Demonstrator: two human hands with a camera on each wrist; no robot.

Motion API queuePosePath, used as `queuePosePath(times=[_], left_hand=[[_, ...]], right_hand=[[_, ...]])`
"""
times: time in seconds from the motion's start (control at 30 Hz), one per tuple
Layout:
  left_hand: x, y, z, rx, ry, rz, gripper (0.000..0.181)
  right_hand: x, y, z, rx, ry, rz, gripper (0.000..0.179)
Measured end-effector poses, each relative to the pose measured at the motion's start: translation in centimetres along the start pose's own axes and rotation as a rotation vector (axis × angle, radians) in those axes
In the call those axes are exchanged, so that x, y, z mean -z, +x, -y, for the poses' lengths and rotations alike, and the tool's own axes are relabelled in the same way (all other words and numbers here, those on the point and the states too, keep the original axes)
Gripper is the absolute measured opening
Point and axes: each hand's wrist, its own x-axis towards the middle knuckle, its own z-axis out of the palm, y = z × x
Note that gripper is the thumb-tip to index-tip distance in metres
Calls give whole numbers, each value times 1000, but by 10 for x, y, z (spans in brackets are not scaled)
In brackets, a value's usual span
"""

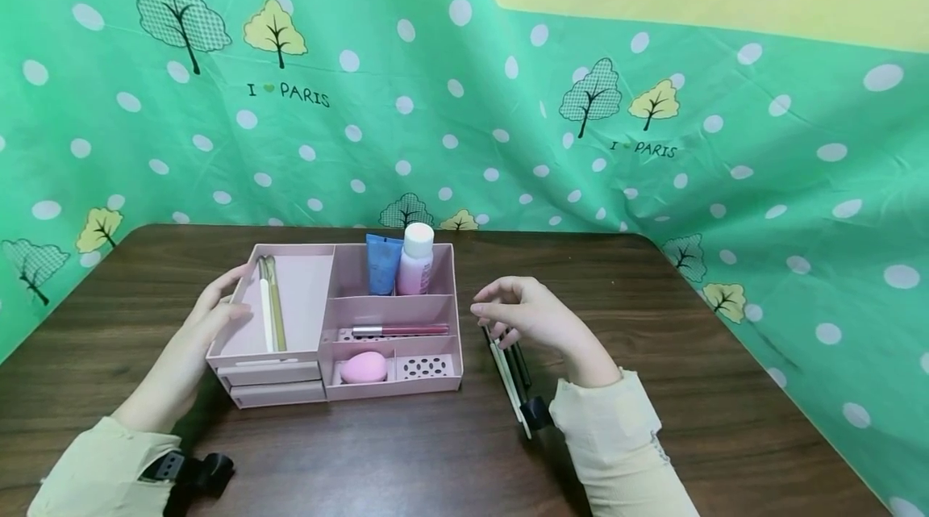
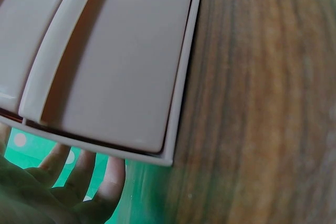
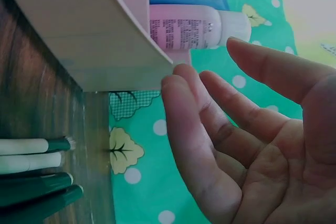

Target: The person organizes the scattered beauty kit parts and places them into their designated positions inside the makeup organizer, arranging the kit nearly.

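Note:
A pink desk organizer (image 1: 301,299) stands on the table. My left hand (image 1: 206,319) rests against its left side, the thumb at the rim; in the left wrist view the fingers (image 2: 111,182) reach the side wall beside the drawers (image 2: 126,72). To the right of the organizer, my right hand (image 1: 533,311) hovers with loosely bent fingers and nothing in them. Below it lie slim white brushes (image 3: 26,146) and dark sticks (image 3: 37,188), partly covered by the hand and wrist in the head view.
The organizer holds a white and an olive slim stick (image 1: 276,307), a blue tube (image 1: 382,265), a pink bottle with white cap (image 1: 416,259), a dark red slim tube (image 1: 406,330) and a pink makeup sponge (image 1: 364,368). Behind the wooden table (image 1: 377,460) hangs a green dotted cloth (image 1: 450,81).

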Motion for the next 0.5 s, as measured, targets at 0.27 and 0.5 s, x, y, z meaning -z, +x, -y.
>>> queuePosePath(times=[0.27,0.5], left_hand=[[3,1,1,-15,23,2,59],[3,1,4,-12,22,3,58]], right_hand=[[-4,4,-4,-53,-52,-5,28],[-4,6,-6,-73,-69,-11,28]])
